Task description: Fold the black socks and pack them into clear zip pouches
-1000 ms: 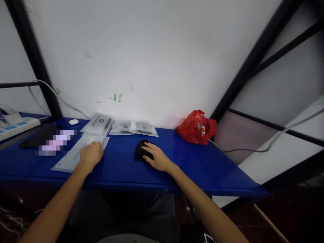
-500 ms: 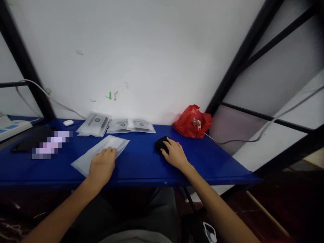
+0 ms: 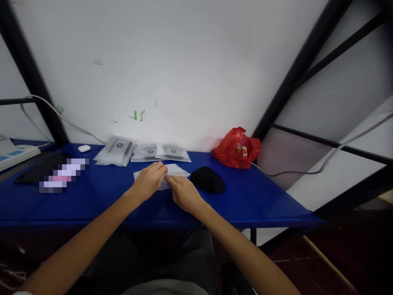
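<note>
In front of me on the blue desk (image 3: 110,207) is a frosted white plastic bag (image 3: 176,169). My left hand (image 3: 150,179) is closed on its upper edge, fingers pinched. Right beside it, my right hand (image 3: 186,194) also pinches the bag's edge, and the fingertips of both hands nearly meet. Much of the bag is hidden beneath my hands. A flat, rounded black cloth item (image 3: 208,180) lies on the desk just right of my right hand; its kind is unclear.
Printed frosted bags lie stacked (image 3: 115,150) and side by side (image 3: 172,152) along the wall. A red plastic bag (image 3: 236,149) sits at the back right. Leftward are a white earbud case (image 3: 84,148), a dark tablet-like slab (image 3: 39,168) and a power strip (image 3: 21,155).
My right hand has let go of the black cloth item and moved left to the bag. My left hand has carried the bag rightward, and both hands now hold its edge.
</note>
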Tool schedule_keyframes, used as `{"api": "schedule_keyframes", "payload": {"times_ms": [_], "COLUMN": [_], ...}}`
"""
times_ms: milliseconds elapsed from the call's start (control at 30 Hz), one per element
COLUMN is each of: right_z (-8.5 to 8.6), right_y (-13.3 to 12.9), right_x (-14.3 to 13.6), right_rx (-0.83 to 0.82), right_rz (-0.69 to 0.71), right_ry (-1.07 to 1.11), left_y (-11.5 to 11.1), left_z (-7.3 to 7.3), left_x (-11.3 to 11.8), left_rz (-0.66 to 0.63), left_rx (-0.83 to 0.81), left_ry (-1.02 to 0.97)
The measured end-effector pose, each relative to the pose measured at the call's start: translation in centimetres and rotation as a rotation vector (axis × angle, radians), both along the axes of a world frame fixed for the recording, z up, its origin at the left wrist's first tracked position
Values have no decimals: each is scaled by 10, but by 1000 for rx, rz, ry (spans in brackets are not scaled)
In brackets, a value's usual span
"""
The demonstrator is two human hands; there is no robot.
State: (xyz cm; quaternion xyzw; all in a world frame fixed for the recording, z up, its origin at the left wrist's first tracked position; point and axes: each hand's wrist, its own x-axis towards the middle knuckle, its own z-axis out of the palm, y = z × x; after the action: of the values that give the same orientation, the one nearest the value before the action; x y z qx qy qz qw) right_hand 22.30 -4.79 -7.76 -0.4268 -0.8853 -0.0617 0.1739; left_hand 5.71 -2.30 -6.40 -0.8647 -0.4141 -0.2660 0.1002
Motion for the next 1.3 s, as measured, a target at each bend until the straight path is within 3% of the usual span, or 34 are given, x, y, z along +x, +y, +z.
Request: {"api": "schedule_keyframes", "payload": {"times_ms": [133, 267, 367, 500, 667, 900, 1300], "right_z": [-6, -11, -6, 2, -3, -3, -18], "right_y": [8, 3, 0, 6, 10, 8, 28], "right_x": [4, 16, 39, 89, 127, 118, 108], "right_rx": [-17, -65, 40, 122, -168, -204, -17], "right_rz": [-123, 9, 61, -192, -317, -312, -339], "right_ry": [-40, 104, 296, 268, 85, -6, -15], "left_y": [-4, -6, -1, 5, 7, 4, 5], "left_z": [-6, -15, -21, -29, -36, -39, -45], "left_x": [-10, -24, -31, -35, -37, -39, -42], "left_rz": [67, 174, 215, 210, 214, 240, 221], "left_rx": [-3, -56, -42, 20, 37, 25, 114], "left_ry": [50, 101, 118, 70, 54, 42, 26]}}
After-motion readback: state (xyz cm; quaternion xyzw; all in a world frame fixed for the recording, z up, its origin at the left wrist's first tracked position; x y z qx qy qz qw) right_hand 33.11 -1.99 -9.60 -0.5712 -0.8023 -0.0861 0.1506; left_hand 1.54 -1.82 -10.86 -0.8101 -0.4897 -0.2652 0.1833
